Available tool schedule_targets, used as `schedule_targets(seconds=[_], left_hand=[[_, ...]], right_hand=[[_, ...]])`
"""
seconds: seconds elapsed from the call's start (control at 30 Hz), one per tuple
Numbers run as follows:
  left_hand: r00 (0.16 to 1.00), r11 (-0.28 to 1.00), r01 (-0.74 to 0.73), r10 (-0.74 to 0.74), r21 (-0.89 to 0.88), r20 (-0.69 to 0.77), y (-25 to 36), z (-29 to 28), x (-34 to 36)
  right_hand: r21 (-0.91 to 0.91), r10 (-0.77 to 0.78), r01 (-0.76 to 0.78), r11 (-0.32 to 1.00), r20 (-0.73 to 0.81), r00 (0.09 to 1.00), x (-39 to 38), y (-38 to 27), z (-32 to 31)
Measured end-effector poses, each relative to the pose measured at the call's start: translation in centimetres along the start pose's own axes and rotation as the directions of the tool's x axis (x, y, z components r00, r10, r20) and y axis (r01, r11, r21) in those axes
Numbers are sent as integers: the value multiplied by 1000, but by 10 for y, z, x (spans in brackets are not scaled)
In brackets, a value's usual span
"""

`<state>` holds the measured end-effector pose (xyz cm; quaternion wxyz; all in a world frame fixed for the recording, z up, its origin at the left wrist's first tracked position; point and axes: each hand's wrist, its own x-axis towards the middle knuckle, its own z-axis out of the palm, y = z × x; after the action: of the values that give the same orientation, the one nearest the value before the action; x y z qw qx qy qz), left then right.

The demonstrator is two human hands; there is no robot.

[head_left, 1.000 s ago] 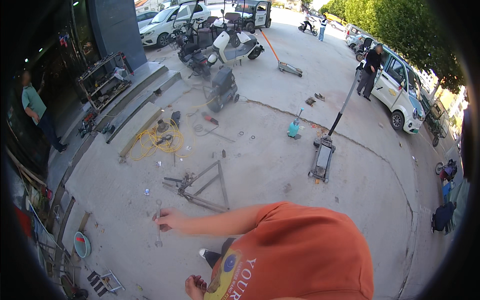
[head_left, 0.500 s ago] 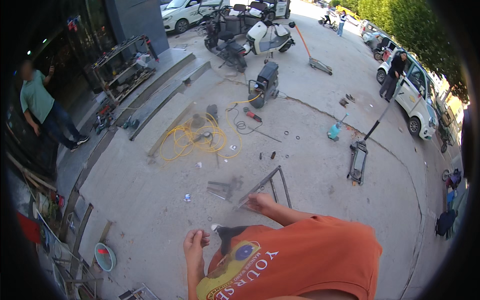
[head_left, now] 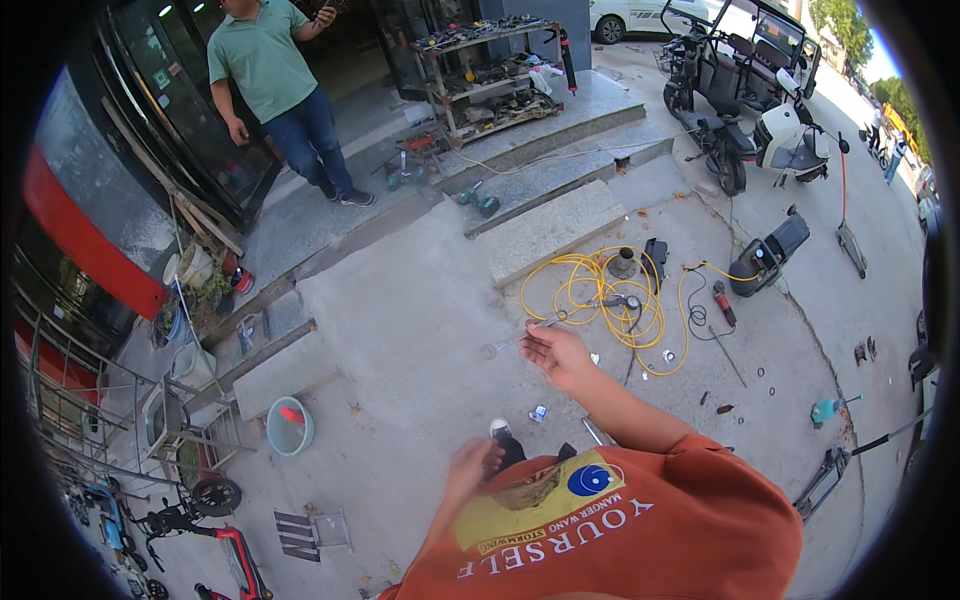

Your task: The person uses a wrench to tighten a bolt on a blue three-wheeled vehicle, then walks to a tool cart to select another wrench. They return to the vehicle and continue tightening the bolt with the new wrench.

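My right hand (head_left: pixel 558 358) is raised in front of me, fingers closed round a slim metal wrench (head_left: pixel 550 320). One end of the wrench shows a ring; the other end is blurred. Lower and to the left, my left hand (head_left: pixel 473 468) hangs near my shirt, its fingers curled in. Whether anything sits inside those fingers is hidden. A strip of metal (head_left: pixel 595 431) shows beside my right forearm, mostly covered by my arm and shirt. Below my right hand, a small blue-and-white packet (head_left: pixel 539 413) lies on the concrete.
Yellow hose (head_left: pixel 560 262) lies coiled before the stone steps (head_left: pixel 550 235). A red angle grinder (head_left: pixel 724 304) and black compressor (head_left: pixel 770 257) are right of it. At left are a basin (head_left: pixel 290 427) and slatted stool (head_left: pixel 312 533). A person (head_left: pixel 275 80) stands by a tool rack (head_left: pixel 490 80).
My view has swung left toward the steps and doorway. My right hand has risen with the wrench, away from the triangular metal frame on the ground. The left hand stays low.
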<state>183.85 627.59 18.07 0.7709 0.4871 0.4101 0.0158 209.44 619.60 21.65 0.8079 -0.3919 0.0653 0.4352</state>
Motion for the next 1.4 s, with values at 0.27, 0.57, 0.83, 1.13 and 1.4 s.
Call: schedule_targets(seconds=[0.27, 0.57, 0.83, 1.13, 1.4], left_hand=[[965, 982, -85, 38, 171, 261, 178, 16, 166], [867, 947, -95, -73, 308, 492, 291, 111, 383], [885, 955, -127, -14, 270, 465, 422, 196, 512], [872, 986, -138, 78, 91, 484, 527, 253, 667], [854, 991, -88, 23, 101, 520, 652, 330, 795]], right_hand=[[141, 49, 4, 990, -368, 929, 115, -42, -47], [232, -53, 151, 961, -381, 923, 281, -149, -37], [80, -50, 62, 995, -142, 989, 441, -284, 43], [145, -6, 14, 989, -52, 999, 579, -376, 83], [149, -94, 171, 974, -418, 903, 677, -463, 43]])
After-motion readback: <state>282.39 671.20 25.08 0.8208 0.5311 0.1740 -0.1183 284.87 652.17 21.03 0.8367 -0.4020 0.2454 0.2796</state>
